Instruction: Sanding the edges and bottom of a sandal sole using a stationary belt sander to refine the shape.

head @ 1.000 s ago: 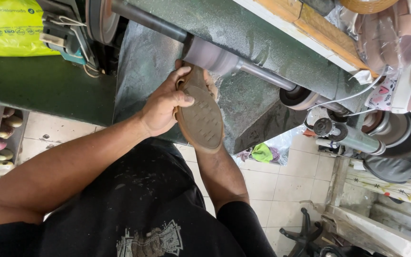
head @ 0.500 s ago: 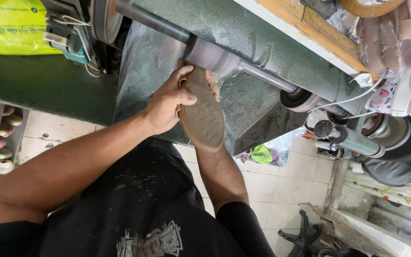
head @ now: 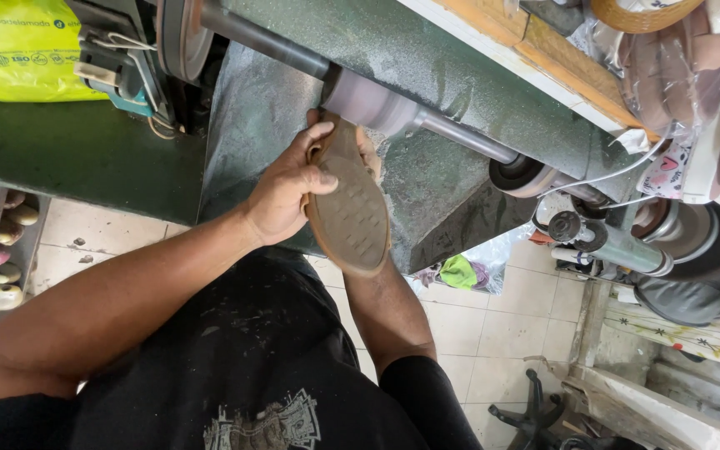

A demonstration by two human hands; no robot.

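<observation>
OK: brown treaded shoe sole (head: 350, 210) pressed to grey sanding drum (head: 370, 102); left hand (head: 287, 187) fingers clamped around it, right hand (head: 368, 158) mostly hidden, grip unclear.

Green machine housing (head: 427, 179) and spinning shaft (head: 460, 137) block ahead — open floor (head: 493, 325) below.

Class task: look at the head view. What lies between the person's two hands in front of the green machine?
In the head view, a brown shoe sole lies between the left hand and right hand, its top end against the grey roller.
</observation>
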